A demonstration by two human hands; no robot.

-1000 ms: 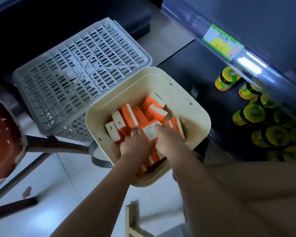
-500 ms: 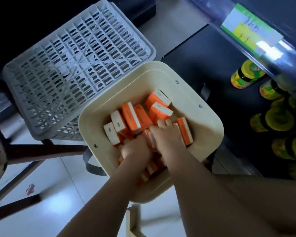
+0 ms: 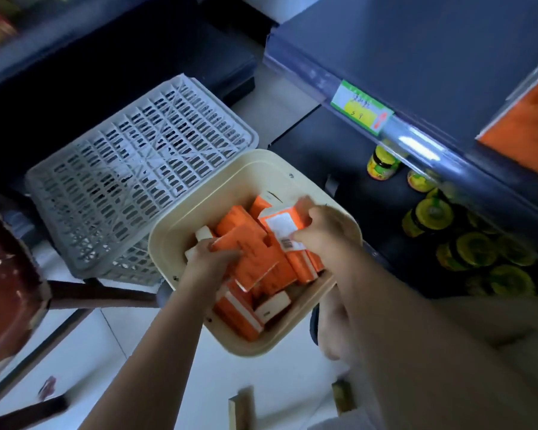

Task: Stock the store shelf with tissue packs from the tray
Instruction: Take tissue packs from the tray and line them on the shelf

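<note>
left hand point(image 3: 210, 259): gripping orange tissue packs point(image 3: 249, 249), fingers curling over their left edge.
right hand point(image 3: 322, 234): pinching one label-up pack point(image 3: 284, 223), lifting above the pile.
tray point(image 3: 180, 234): cream, holding remaining packs.
shelf point(image 3: 416, 57): lying to the right.

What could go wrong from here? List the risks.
1. The right hand pinches several tissue packs by one end only; some could slide out on the way to the shelf.
2. The jars crowd the lower shelf beside the cream tray; a dropped pack might topple them.
</note>
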